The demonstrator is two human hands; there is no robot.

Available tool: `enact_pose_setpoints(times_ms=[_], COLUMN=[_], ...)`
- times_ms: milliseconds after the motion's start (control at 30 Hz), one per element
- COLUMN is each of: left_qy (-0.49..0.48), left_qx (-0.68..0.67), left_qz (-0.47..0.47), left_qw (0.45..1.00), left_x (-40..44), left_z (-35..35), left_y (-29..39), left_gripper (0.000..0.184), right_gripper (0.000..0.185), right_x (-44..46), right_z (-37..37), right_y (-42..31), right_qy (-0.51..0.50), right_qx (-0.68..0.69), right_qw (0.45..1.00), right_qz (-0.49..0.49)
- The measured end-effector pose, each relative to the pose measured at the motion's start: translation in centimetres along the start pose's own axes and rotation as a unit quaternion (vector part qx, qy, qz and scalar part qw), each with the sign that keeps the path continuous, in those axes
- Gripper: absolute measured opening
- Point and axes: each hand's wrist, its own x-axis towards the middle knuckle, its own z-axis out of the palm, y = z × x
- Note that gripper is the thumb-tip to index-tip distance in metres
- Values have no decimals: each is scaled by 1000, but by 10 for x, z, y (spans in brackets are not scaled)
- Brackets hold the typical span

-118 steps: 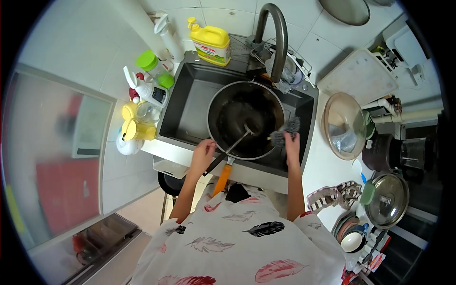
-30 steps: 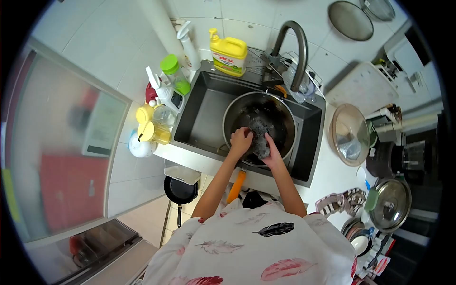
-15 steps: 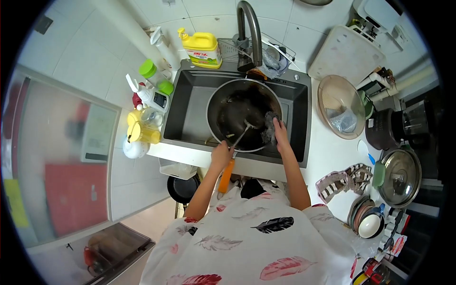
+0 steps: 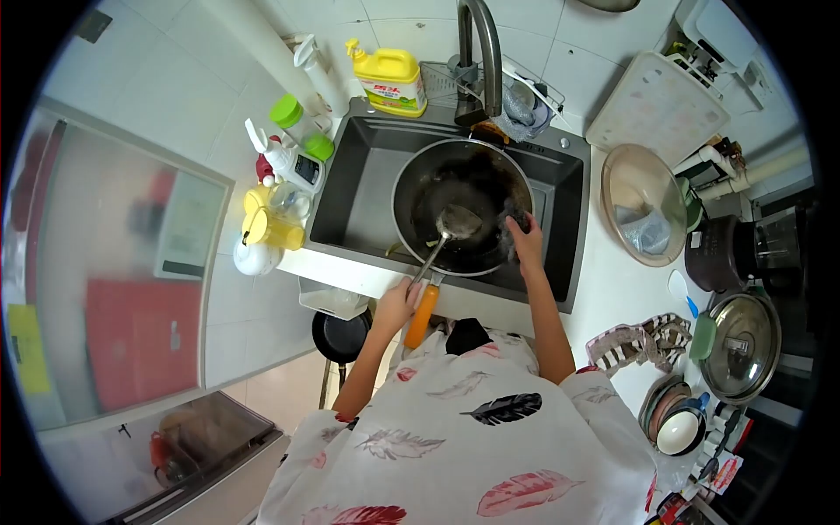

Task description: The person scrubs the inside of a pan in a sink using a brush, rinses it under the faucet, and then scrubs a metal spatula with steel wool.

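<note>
A dark wok (image 4: 429, 188) sits in the grey sink (image 4: 363, 188), its orange handle (image 4: 423, 317) pointing over the front edge towards me. My left hand (image 4: 398, 306) is closed round the handle end of a metal spatula (image 4: 459, 221), just left of the orange handle. The spatula's wide head is inside the wok and looks wet. My right hand (image 4: 527, 245) grips a dark grey steel wool scrubber (image 4: 510, 226) at the wok's right inner side. Some murky liquid and dark residue show in the wok; small scraps lie near its left side.
A dark faucet (image 4: 479, 70) arches over the sink's back edge. Yellow detergent (image 4: 392, 83) and spray bottles stand behind and left. To the right are a translucent basin (image 4: 643, 206), a striped cloth (image 4: 643, 341), a glass lid (image 4: 742, 348) and stacked bowls (image 4: 678, 429).
My left hand has drawn back towards me with the spatula, whose head now shows broad and flat in the wok. The right hand stays at the wok's right side. The whole view has shifted slightly.
</note>
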Motion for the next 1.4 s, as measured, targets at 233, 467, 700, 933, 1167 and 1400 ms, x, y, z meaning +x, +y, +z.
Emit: enact_pose_setpoints(times_ms=[233, 467, 700, 933, 1167, 1400], left_qy=[-68, -142, -232, -291, -288, -165], left_qx=[-17, -47, 4, -10, 58, 116], left_qz=[46, 80, 215, 317, 326, 405], left_qw=[996, 986, 949, 902, 898, 892], left_x=[-9, 3, 8, 8, 14, 10], left_z=[0, 10, 46, 109, 137, 156], left_y=[2, 36, 75, 108, 104, 98], left_gripper=[22, 25, 29, 25, 30, 28], right_gripper=[51, 49, 57, 48, 43, 36], right_x=[-25, -51, -111, -181, -176, -128], right_z=[-36, -84, -149, -193, -201, -164], right_y=[-20, -2, 18, 24, 60, 37], right_qy=[57, 212, 416, 478, 495, 361], right_qx=[21, 33, 110, 92, -107, -356], right_qw=[998, 976, 902, 874, 862, 847], right_qz=[-30, -26, 13, 7, -34, -157])
